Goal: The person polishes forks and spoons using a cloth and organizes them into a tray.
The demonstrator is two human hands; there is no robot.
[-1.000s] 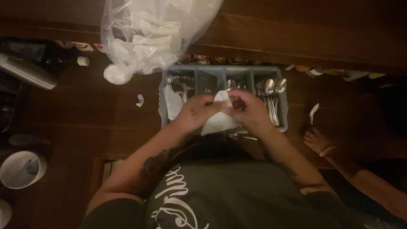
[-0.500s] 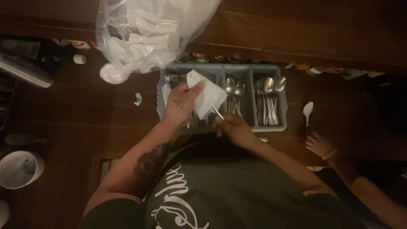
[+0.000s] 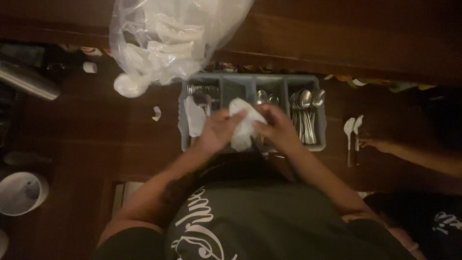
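My left hand and my right hand meet over a grey cutlery tray and both grip a white napkin, bunched between them. Whether a piece of cutlery is inside the napkin is hidden. The tray's right compartment holds several spoons; forks and another white napkin lie in its left compartment.
A clear plastic bag of white items hangs above the tray. Another person's hand rests at the right beside two white plastic spoons. A metal cylinder and a white bowl sit at the left on the dark wooden surface.
My left hand had lifted the napkin open over the tray; now both hands have come together and bunched it. The other person's hand has moved up toward the white spoons.
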